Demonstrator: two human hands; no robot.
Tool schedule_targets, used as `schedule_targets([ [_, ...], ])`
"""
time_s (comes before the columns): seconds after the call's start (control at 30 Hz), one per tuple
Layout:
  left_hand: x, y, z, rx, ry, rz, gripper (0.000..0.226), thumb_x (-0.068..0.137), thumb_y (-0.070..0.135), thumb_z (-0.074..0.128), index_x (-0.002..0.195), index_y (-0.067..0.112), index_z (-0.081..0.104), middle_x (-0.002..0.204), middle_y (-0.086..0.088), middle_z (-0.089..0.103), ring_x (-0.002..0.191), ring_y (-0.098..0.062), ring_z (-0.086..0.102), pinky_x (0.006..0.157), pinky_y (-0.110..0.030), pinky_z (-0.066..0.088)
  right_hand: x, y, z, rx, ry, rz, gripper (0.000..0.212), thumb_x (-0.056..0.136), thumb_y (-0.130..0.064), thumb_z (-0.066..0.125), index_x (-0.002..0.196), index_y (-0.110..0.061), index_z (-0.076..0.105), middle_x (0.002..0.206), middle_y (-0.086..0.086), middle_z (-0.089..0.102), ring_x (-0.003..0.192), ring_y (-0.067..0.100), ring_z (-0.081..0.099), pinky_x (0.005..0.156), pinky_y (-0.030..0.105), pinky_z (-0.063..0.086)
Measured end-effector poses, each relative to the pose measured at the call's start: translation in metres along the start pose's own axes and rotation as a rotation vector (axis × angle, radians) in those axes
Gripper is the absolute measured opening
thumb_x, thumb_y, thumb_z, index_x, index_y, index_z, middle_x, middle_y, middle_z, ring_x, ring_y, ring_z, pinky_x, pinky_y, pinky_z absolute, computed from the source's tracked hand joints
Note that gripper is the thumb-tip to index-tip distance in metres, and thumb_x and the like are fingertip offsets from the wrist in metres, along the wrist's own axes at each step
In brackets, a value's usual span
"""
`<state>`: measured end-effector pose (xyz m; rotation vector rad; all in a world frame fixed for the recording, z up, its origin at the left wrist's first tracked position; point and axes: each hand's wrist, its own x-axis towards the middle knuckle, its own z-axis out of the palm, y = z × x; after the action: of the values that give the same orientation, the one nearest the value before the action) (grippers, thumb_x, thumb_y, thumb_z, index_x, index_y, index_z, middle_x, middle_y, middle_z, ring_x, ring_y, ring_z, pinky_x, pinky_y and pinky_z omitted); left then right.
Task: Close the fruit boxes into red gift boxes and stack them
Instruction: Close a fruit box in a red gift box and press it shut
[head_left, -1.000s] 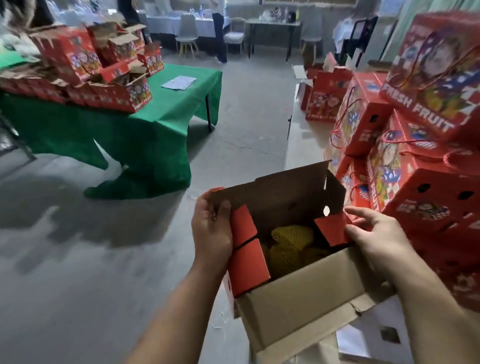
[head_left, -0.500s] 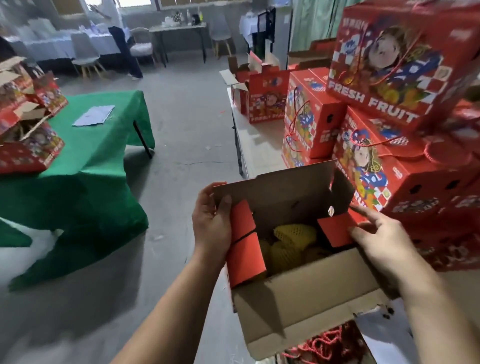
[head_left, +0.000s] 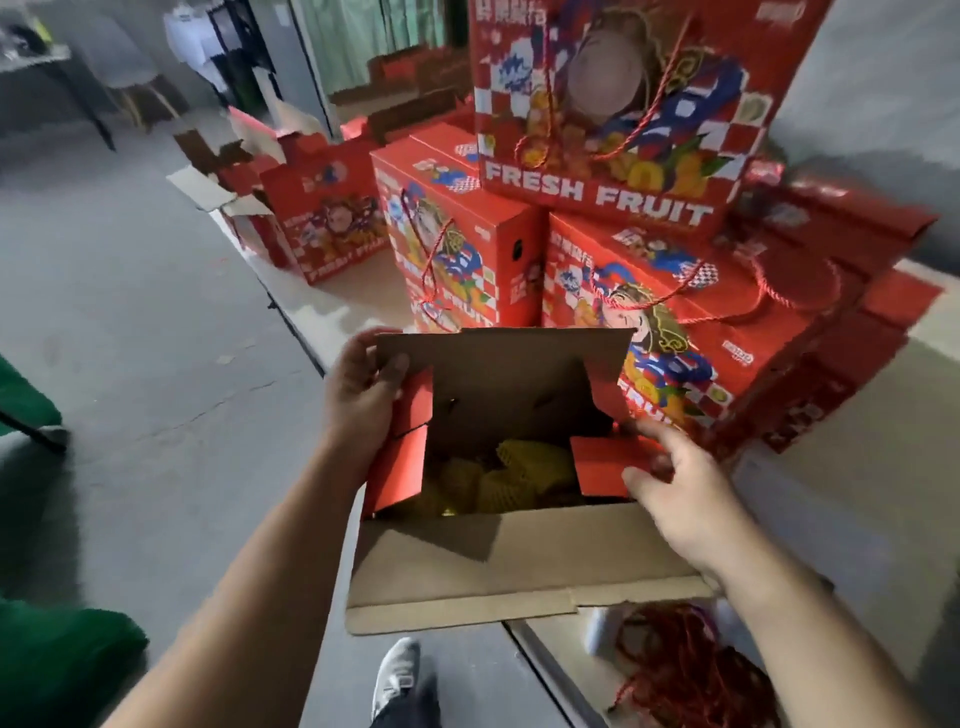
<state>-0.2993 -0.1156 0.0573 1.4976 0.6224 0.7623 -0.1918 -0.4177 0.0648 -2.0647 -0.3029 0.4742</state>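
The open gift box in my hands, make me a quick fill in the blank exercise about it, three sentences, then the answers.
1. The fruit inside the open box sits in ____ foam netting.
2. The left hand grips the box's ____ corner.
3. The right hand pinches a ____ side flap.

Missing words: yellow; far left; red

left hand (head_left: 361, 395): up at the left side flap, fingers curled over the top edge, thumb pressed flat on the inside
right hand (head_left: 675, 499): thumb and fingers pinching the red right flap
arms: both bare, reaching forward from the bottom corners
foot (head_left: 396, 675): grey sneaker down below, between the arms
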Motion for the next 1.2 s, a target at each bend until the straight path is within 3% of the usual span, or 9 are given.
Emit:
schedule_targets([
  [0.3,0.149,-0.051,-0.003,0.193,-0.498,0.03,0.031,0.099,0.004,0.061,0.108,0.033,0.065,0.091,0.019,0.076,0.077,0.005,0.069,0.062,-0.012,0.051,-0.002,-0.006,0.126,0.097,0.197,0.32,0.06,0.096,-0.002,0.064,0.146,-0.032,0.048,0.107,-0.007,0.063,0.087,0.011,0.063,0.062,0.017,0.049],
  [0.4,0.185,-0.061,-0.007,0.327,-0.637,-0.063,0.028,0.101,0.0,0.057,0.114,0.024,0.058,0.099,0.006,0.069,0.087,-0.013,0.066,0.065,-0.028,0.053,-0.002,-0.01,0.159,0.264,0.232,0.435,0.063,0.099,0.008,0.05,0.143,-0.037,0.047,0.11,-0.002,0.066,0.078,0.024,0.068,0.054,0.034,0.056],
  [0.5,0.2,-0.077,-0.039,0.422,-0.866,-0.22,0.032,0.102,0.001,0.06,0.129,0.017,0.056,0.12,-0.009,0.061,0.11,-0.028,0.06,0.085,-0.035,0.051,-0.012,-0.009,0.172,0.085,0.277,0.373,0.075,0.098,0.012,0.039,0.148,-0.043,0.045,0.123,-0.005,0.066,0.062,-0.001,0.062,0.052,0.014,0.049],
  [0.6,0.19,-0.086,-0.071,0.371,-0.999,-0.416,0.044,0.104,0.025,0.06,0.147,0.024,0.05,0.132,-0.007,0.064,0.114,-0.014,0.067,0.09,-0.029,0.055,-0.024,-0.01,0.165,-0.186,0.064,0.357,0.098,0.099,0.008,0.039,0.149,-0.071,0.009,0.164,-0.006,0.03,0.1,0.004,0.067,0.073,0.019,0.052],
  [0.77,0.175,-0.096,-0.069,0.243,-0.836,-0.394,0.046,0.108,0.029,0.054,0.153,0.028,0.042,0.136,0.006,0.06,0.103,-0.003,0.07,0.081,-0.023,0.056,-0.03,0.007,0.181,-0.283,0.087,0.423,0.123,0.093,0.015,0.043,0.138,-0.076,-0.026,0.17,-0.005,0.003,0.074,0.013,0.066,0.042,0.02,0.042],
  [0.9,0.149,-0.11,-0.077,0.222,-0.719,-0.135,0.033,0.109,0.019,0.051,0.137,0.024,0.034,0.136,0.001,0.051,0.114,-0.005,0.067,0.082,-0.021,0.057,-0.024,0.003,0.194,-0.421,0.182,0.265,0.11,0.089,0.025,0.033,0.158,-0.046,-0.014,0.171,-0.007,-0.01,0.139,0.03,0.049,0.09,0.035,0.056],
  [1.0,0.153,-0.122,-0.091,0.549,-0.903,0.147,0.034,0.108,0.029,0.048,0.142,0.024,0.046,0.139,0.0,0.043,0.132,-0.025,0.05,0.112,-0.048,0.044,-0.021,0.0,0.195,-0.441,0.156,0.237,0.086,0.094,0.025,0.03,0.154,-0.018,-0.015,0.165,-0.002,-0.016,0.159,0.021,0.004,0.126,0.024,0.015],
  [1.1,0.17,-0.116,-0.09,0.587,-1.12,0.094,0.048,0.111,0.031,0.045,0.157,0.02,0.04,0.156,-0.001,0.029,0.144,-0.025,0.036,0.12,-0.048,0.036,-0.027,-0.007,0.194,-0.328,0.036,0.163,0.056,0.115,-0.023,0.029,0.161,-0.029,-0.003,0.17,-0.008,-0.01,0.155,0.005,-0.001,0.12,0.01,-0.006],
  [1.2,0.179,-0.106,-0.086,0.485,-1.205,-0.197,0.052,0.111,0.028,0.044,0.161,0.03,0.029,0.16,-0.002,0.027,0.143,-0.028,0.041,0.113,-0.043,0.047,-0.032,0.0,0.201,-0.179,0.056,0.221,0.09,0.094,-0.068,0.059,0.157,-0.056,-0.004,0.167,-0.03,0.0,0.154,0.0,0.006,0.128,0.036,0.017],
])
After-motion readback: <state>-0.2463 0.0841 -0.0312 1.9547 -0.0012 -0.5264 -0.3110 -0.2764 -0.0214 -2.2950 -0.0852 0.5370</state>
